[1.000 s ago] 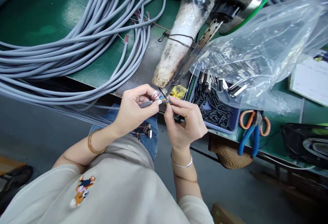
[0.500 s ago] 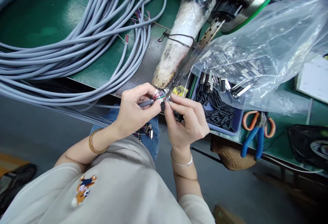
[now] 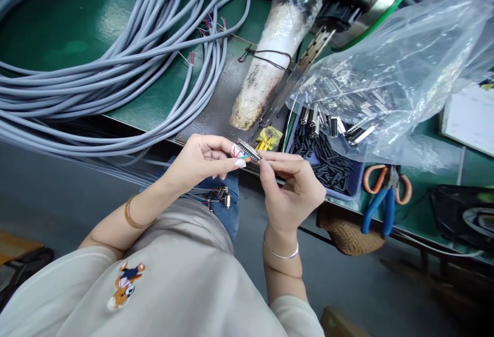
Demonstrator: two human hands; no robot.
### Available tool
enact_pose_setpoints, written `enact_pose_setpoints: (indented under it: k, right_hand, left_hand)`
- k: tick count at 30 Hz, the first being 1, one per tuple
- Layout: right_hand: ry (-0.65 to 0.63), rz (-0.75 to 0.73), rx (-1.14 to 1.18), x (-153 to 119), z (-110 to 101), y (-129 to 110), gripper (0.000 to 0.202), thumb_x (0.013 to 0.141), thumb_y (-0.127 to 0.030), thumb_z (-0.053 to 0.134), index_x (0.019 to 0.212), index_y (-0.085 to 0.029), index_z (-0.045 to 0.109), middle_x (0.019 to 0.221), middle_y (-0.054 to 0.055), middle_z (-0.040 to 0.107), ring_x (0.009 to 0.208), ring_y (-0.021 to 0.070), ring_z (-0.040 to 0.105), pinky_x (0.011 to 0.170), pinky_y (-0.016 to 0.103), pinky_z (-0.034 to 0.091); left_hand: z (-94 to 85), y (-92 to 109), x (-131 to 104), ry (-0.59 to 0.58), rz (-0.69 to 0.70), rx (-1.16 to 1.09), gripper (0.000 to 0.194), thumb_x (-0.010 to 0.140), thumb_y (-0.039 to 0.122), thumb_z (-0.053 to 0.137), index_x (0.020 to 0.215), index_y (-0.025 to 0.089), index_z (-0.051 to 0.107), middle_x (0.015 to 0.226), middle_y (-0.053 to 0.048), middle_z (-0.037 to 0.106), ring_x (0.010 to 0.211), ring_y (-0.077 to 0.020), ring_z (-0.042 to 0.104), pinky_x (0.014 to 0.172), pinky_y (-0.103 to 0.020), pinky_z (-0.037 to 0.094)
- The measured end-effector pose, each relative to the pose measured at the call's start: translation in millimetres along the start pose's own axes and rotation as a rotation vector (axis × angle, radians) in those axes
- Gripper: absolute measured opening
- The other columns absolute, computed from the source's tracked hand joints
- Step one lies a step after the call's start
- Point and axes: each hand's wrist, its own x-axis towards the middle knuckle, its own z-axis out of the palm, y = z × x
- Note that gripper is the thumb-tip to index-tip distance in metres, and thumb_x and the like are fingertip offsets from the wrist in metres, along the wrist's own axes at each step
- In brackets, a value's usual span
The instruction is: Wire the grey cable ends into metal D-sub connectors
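My left hand (image 3: 200, 161) is pinched, its white-covered thumb and index tips closed on thin coloured wires (image 3: 246, 157). These wires meet the side of a metal multi-pin connector (image 3: 248, 149). My right hand (image 3: 292, 189) grips the connector's right end between thumb and fingers. Both hands are close together at the table's front edge, just below the blackened tip of a white wrapped tube (image 3: 250, 95). Whatever runs back from the wires is hidden by my left hand. Several finished-looking connectors on cables (image 3: 219, 196) rest on my lap.
Grey cables (image 3: 154, 69) with bared coloured ends spread over the table's left. On the right, a blue tray (image 3: 353, 193) holds black tubes (image 3: 328, 164) and connectors beneath a clear plastic bag (image 3: 424, 69). Pliers (image 3: 386, 198) lie beside it. A yellow piece (image 3: 269, 138) sits near my hands.
The connector has turned and now shows its long row of pins. My right hand has shifted right and slightly down, and my left fingers have straightened; the grey cable end between them is out of sight.
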Motion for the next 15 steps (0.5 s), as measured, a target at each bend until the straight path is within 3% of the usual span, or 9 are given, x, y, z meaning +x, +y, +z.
enact_pose_setpoints:
  k: [3,5,7,9,12,15]
  right_hand:
    - [0.180,-0.133,-0.018,-1,-6,3,0.017,0.091,-0.012,0.069,0.101,-0.025,0.074,0.078,-0.002,0.077,0.064,0.0166,0.075,0.057,0.030,0.063]
    - [0.361,-0.254,0.019,-1,-9,3,0.023,0.094,-0.017,0.067,0.112,-0.028,0.074,0.065,-0.006,0.069,0.045,0.0129,0.064,0.046,0.029,0.059]
    - [0.459,-0.286,0.028,-1,-10,1,0.033,0.093,-0.016,0.066,0.123,-0.030,0.071,0.067,-0.006,0.068,0.042,0.0113,0.060,0.042,0.027,0.056]
    - [0.390,-0.240,-0.037,-1,-10,-4,0.039,0.090,-0.009,0.068,0.123,-0.029,0.069,0.078,-0.005,0.074,0.053,0.0127,0.070,0.051,0.027,0.062]
    - [0.110,-0.230,-0.196,-4,-7,-11,0.029,0.084,-0.005,0.074,0.105,-0.024,0.072,0.094,-0.001,0.081,0.079,0.0168,0.079,0.075,0.031,0.068]
    - [-0.047,-0.185,-0.178,-5,-3,-10,0.020,0.084,-0.007,0.076,0.095,-0.022,0.069,0.102,0.002,0.081,0.090,0.0166,0.079,0.079,0.029,0.066]
  left_hand:
    - [1.1,-2,-2,0.029,0.004,-0.019,0.027,0.066,0.028,0.091,0.076,0.013,0.070,0.059,0.002,0.063,0.045,-0.0043,0.051,0.041,-0.015,0.037]
    - [2.9,-2,-4,0.056,0.017,-0.013,0.028,0.066,0.026,0.091,0.075,0.014,0.068,0.054,0.005,0.058,0.044,-0.0041,0.048,0.041,-0.016,0.036]
    - [4.8,-2,-6,0.078,0.026,-0.001,0.029,0.066,0.026,0.091,0.074,0.015,0.066,0.052,0.006,0.054,0.044,-0.0039,0.045,0.041,-0.016,0.034]
    - [6.5,-2,-7,0.101,0.042,0.004,0.029,0.065,0.026,0.090,0.074,0.015,0.065,0.054,0.006,0.053,0.045,-0.0033,0.042,0.042,-0.016,0.033]
    - [8.3,-1,-8,0.120,0.074,0.005,0.028,0.065,0.024,0.090,0.073,0.015,0.065,0.061,0.003,0.057,0.050,-0.0036,0.044,0.045,-0.016,0.037]
    - [7.1,0,-8,0.066,0.054,0.012,0.025,0.063,0.019,0.089,0.071,0.014,0.066,0.062,0.002,0.059,0.051,-0.0042,0.048,0.048,-0.016,0.040]
